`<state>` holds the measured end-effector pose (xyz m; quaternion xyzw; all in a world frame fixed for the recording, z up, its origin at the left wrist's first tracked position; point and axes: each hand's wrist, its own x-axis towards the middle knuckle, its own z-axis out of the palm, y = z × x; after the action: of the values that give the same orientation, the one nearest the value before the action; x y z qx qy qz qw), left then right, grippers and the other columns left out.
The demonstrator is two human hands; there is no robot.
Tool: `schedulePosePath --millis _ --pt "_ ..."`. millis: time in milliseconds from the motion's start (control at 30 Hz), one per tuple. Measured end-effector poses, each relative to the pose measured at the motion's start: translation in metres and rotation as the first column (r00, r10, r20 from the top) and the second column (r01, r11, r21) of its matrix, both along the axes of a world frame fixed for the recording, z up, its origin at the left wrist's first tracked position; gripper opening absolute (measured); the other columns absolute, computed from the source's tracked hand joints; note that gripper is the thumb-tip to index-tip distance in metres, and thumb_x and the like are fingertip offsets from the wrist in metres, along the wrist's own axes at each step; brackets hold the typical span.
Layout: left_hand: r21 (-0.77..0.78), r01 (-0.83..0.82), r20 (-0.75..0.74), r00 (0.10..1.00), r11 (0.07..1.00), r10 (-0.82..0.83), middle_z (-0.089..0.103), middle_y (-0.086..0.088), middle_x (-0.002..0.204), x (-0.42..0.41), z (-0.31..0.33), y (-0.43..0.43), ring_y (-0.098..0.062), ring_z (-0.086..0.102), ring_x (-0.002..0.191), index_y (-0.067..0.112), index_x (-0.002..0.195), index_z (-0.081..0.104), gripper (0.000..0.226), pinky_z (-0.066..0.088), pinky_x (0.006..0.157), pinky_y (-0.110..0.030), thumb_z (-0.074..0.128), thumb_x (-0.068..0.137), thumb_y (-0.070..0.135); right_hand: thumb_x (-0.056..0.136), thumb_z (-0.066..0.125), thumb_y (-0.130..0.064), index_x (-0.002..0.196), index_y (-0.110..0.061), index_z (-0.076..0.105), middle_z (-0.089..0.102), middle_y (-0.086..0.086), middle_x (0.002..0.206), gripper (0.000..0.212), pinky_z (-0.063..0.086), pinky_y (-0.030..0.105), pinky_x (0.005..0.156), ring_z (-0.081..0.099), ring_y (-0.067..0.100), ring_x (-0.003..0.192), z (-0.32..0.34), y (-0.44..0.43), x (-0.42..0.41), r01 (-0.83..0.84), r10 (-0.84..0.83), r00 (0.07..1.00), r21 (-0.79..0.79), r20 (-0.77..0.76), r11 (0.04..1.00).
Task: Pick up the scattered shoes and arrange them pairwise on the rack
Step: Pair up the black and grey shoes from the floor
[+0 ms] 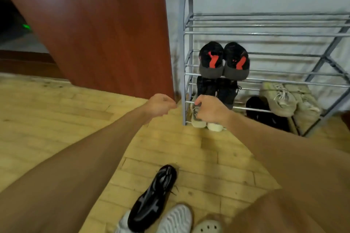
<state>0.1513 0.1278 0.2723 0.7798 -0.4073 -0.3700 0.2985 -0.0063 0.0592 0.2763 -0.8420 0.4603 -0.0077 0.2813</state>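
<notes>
— What was the right hand [210,109] doing?

— Its fingers were curled round a pale sneaker [198,122] on the bottom shelf of the gray rack [265,33], at the rack's left end. A second pale shoe [216,127] sat touching it on its 3 o'clock side.

— And the left hand [161,105]?

— It was at the right hand's 9 o'clock, just beside the rack's post, fingers loosely curled and holding nothing.

— What else was on the rack?

— A black-and-red pair [234,62] stood side by side on the middle shelf, at 12 o'clock from the right hand. A dark pair [207,85] was directly under it. Beige sneakers [280,98] lay at 3 o'clock.

— Anything off the rack?

— A glossy black shoe [151,198] lay on the wooden floor [56,109] at 6 o'clock.
</notes>
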Motion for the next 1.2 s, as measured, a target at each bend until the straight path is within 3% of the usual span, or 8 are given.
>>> schedulePosePath --millis 233,333,400,467,533,700,933,1200 --pt "0.325 0.047 -0.05 0.998 0.945 -0.032 0.056 -0.006 0.126 0.012 -0.11 0.069 -0.021 0.053 0.105 0.005 0.127 0.059 0.038 0.043 0.085 -0.028 0.056 0.093 0.023 0.087 0.052 0.0 0.143 -0.015 0.038 0.05 0.012 0.134 0.06 0.049 0.033 0.08 0.055 0.029 0.114 -0.082 0.056 0.014 -0.064 0.078 0.993 0.155 -0.092 0.986" --pt "0.426 0.066 -0.046 0.998 0.902 -0.051 0.055 -0.003 0.095 0.013 -0.159 0.089 -0.021 0.05 0.098 0.005 0.105 0.065 0.02 0.043 0.088 -0.031 0.051 0.095 0.015 0.086 0.051 -0.001 0.142 -0.019 0.039 0.052 0.01 0.133 0.06 0.045 0.031 0.087 0.051 0.027 0.12 -0.121 0.064 0.013 -0.045 0.074 0.99 0.226 -0.122 0.973" --pt "0.486 0.053 -0.038 0.998 0.872 -0.04 0.045 -0.001 0.078 0.013 -0.189 0.102 -0.02 0.046 0.085 0.013 0.08 0.052 0.015 0.038 0.077 -0.029 0.05 0.095 0.015 0.088 0.052 -0.004 0.14 -0.019 0.042 0.055 0.01 0.127 0.055 0.045 0.03 0.087 0.052 0.026 0.119 -0.146 0.066 0.011 -0.045 0.087 0.986 0.278 -0.143 0.96" --pt "0.537 0.046 -0.038 0.999 0.842 -0.031 0.053 -0.012 0.097 0.013 -0.217 0.111 -0.023 0.054 0.092 0.008 0.095 0.054 0.012 0.041 0.08 -0.031 0.052 0.093 0.019 0.088 0.053 -0.006 0.138 -0.019 0.044 0.057 0.01 0.125 0.052 0.045 0.029 0.083 0.054 0.025 0.115 -0.166 0.066 0.005 -0.041 0.093 0.984 0.312 -0.152 0.949" --pt "0.588 0.016 0.035 0.998 0.808 -0.045 0.052 -0.018 0.126 0.012 -0.243 0.118 -0.031 0.054 0.115 0.003 0.129 0.047 0.043 0.046 0.09 -0.036 0.053 0.092 0.024 0.087 0.053 -0.006 0.137 -0.018 0.046 0.056 0.009 0.127 0.053 0.047 0.029 0.085 0.055 0.025 0.114 -0.183 0.065 -0.003 -0.044 0.097 0.985 0.334 -0.145 0.942" --pt "0.653 -0.011 0.181 0.973 0.758 -0.141 0.06 -0.018 0.12 0.003 -0.287 0.127 -0.036 0.059 0.108 -0.001 0.127 0.048 0.04 0.051 0.088 -0.04 0.046 0.091 0.017 0.089 0.06 -0.015 0.143 -0.022 0.042 0.05 0.005 0.139 0.057 0.039 0.024 0.083 0.051 0.022 0.124 -0.206 0.054 -0.027 -0.004 0.087 0.982 0.437 -0.17 0.9" --pt "0.571 -0.053 0.309 0.938 0.819 -0.155 0.059 -0.013 0.122 0.005 -0.266 0.111 -0.03 0.06 0.107 0.011 0.12 0.054 0.034 0.051 0.082 -0.037 0.06 0.086 0.013 0.09 0.053 -0.011 0.136 -0.016 0.049 0.053 0.009 0.134 0.046 0.04 0.026 0.084 0.052 0.025 0.12 -0.203 0.047 -0.033 -0.026 0.119 0.975 0.431 -0.19 0.902" --pt "0.333 0.298 0.546 0.712 0.895 -0.441 0.064 -0.005 0.115 -0.02 -0.16 0.034 -0.026 0.06 0.103 0.019 0.111 0.063 0.028 0.052 0.081 -0.036 0.062 0.085 0.009 0.085 0.057 -0.014 0.142 -0.019 0.039 0.043 0.008 0.138 0.06 0.041 0.044 0.104 0.039 0.03 0.131 -0.119 0.032 -0.027 -0.178 0.207 0.944 0.131 -0.256 0.975"
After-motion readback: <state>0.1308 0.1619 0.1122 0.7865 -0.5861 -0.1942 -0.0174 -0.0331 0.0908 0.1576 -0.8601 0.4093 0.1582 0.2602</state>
